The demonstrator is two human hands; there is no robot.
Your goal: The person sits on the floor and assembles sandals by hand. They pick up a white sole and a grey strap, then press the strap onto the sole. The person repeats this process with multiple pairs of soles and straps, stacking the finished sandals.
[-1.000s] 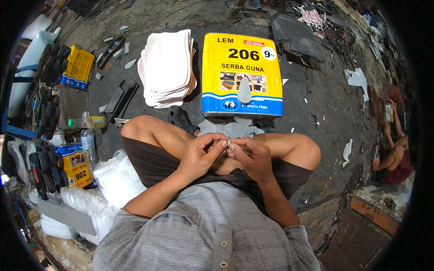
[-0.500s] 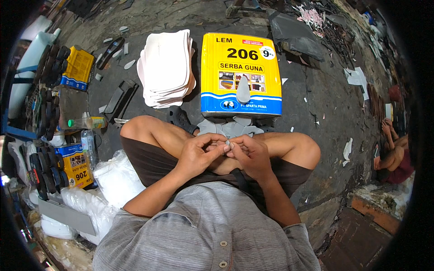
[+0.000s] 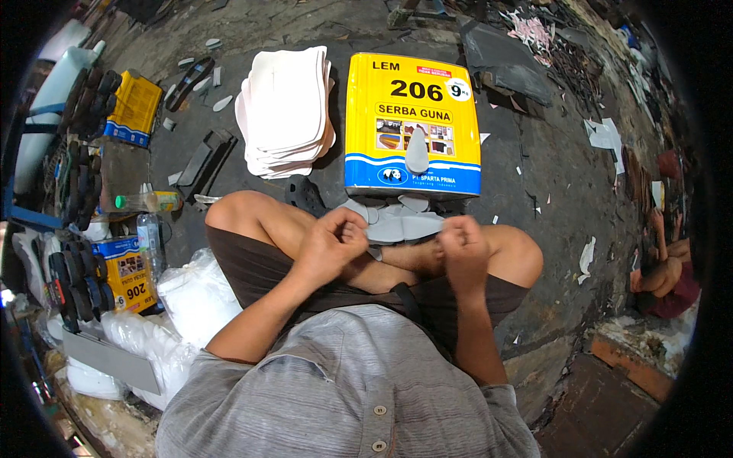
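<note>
My left hand (image 3: pixel 338 240) is closed, thumb and fingertips pinched together beside the left end of some grey teardrop-shaped pieces (image 3: pixel 401 229). What the pinch holds, if anything, is hidden. My right hand (image 3: pixel 463 243) is curled shut near the pointed right end of these pieces, its fingers slightly blurred. Whether it grips one of them I cannot tell. The grey pieces overlap in a loose pile between my crossed legs and a yellow, white and blue tin (image 3: pixel 413 183). On that tin lies another grey teardrop piece (image 3: pixel 417 153).
A stack of white sheets (image 3: pixel 284 103) stands left of the tin. A dark clog (image 3: pixel 305 195) lies by my leg. Farther left are a plastic bottle (image 3: pixel 150 238), white plastic bags (image 3: pixel 200 301) and a rack of dark soles (image 3: pixel 72 172). Another person (image 3: pixel 666 275) sits far right.
My hands were together, fingertips meeting at a small pale bit. Now they are apart, the left slightly left and the right moved right, uncovering more of the grey pieces.
</note>
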